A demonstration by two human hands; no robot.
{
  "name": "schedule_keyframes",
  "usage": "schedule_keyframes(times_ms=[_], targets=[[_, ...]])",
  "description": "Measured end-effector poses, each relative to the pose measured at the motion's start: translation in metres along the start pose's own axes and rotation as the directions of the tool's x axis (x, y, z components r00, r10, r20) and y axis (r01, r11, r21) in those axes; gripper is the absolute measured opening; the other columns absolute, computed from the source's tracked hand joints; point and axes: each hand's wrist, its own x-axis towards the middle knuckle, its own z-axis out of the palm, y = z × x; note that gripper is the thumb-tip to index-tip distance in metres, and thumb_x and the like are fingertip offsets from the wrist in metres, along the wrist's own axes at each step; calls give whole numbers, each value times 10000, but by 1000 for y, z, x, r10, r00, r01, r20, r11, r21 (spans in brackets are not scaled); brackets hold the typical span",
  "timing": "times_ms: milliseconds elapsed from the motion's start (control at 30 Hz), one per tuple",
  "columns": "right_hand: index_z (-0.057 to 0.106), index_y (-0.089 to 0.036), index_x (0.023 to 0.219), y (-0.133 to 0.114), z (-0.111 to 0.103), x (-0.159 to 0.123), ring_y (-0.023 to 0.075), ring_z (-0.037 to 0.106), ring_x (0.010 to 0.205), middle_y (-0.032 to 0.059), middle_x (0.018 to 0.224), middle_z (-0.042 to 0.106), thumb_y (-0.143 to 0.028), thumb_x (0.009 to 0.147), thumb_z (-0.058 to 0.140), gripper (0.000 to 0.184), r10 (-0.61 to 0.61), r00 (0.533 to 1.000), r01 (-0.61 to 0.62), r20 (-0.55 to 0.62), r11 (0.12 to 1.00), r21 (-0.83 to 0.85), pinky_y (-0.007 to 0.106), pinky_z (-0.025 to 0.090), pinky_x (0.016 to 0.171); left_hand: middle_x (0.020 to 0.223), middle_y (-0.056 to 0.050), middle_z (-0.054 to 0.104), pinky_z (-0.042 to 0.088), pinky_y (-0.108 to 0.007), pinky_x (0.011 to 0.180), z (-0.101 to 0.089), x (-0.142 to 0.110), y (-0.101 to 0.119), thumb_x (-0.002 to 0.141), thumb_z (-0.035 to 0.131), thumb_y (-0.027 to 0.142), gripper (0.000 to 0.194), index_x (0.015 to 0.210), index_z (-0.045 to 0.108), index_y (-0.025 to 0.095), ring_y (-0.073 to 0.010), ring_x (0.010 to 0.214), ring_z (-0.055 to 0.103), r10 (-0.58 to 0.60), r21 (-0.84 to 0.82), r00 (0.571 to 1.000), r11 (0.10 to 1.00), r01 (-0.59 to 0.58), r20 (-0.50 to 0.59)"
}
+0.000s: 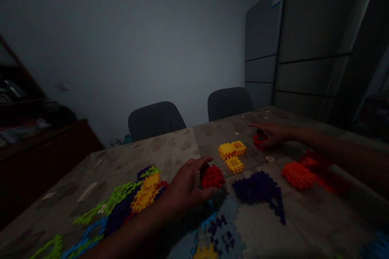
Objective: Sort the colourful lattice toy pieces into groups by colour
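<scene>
My left hand is curled round a red interlocking plastic block on the table, thumb over its top. My right hand reaches far across the table and closes over another small red block. Between the two hands lie yellow blocks, one cluster with a smaller one just below it. A dark purple joined piece lies to the right of my left hand. Orange and red blocks sit under my right forearm.
A pile of green, yellow, purple and blue blocks lies at the left of the patterned table. Two dark chairs stand at the far edge. Tall grey cabinets rise at the right, a dark sideboard at the left. The room is dim.
</scene>
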Motion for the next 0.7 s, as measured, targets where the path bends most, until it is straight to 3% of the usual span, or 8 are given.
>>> schedule_keyframes(times_ms=[333, 533, 633, 700], targets=[[592, -201, 1291, -4, 12, 3, 243, 634, 998, 64, 1100, 662, -503, 921, 660, 483, 32, 998, -32, 49, 999, 8, 506, 472, 952, 1158, -101, 669, 546, -409, 853, 3, -8, -9, 775, 755, 258, 657, 1396, 550, 195, -270, 1017, 647, -61, -47, 998, 997, 63, 32], [545, -204, 1385, -14, 1, -7, 312, 585, 1151, 113, 1221, 642, -490, 815, 755, 671, 101, 995, -102, 16, 981, 167, 577, 386, 1040, 1131, -89, 668, 507, -452, 960, 10, 1, -9, 761, 763, 227, 727, 1434, 489, 190, -261, 1038, 636, -7, -2, 1000, 1000, 7, -2], [474, -214, 1449, -37, -7, -8, 300, 603, 1138, 122, 1259, 632, -517, 829, 706, 728, 131, 991, -123, -1, 931, 344, 492, 457, 975, 1111, -96, 667, 504, -465, 939, 17, 14, -5, 761, 776, 224, 779, 1464, 440, 196, -277, 1019, 623, 62, 106, 998, 993, -59, -21], [400, -199, 1497, -62, -11, -9, 271, 656, 990, 108, 1114, 677, -564, 853, 633, 776, 152, 988, -136, 5, 867, 479, 401, 516, 831, 1114, -105, 669, 495, -479, 935, 23, 26, -1, 772, 778, 224, 784, 1469, 422, 186, -294, 1027, 609, 130, 196, 990, 973, -119, -44]])
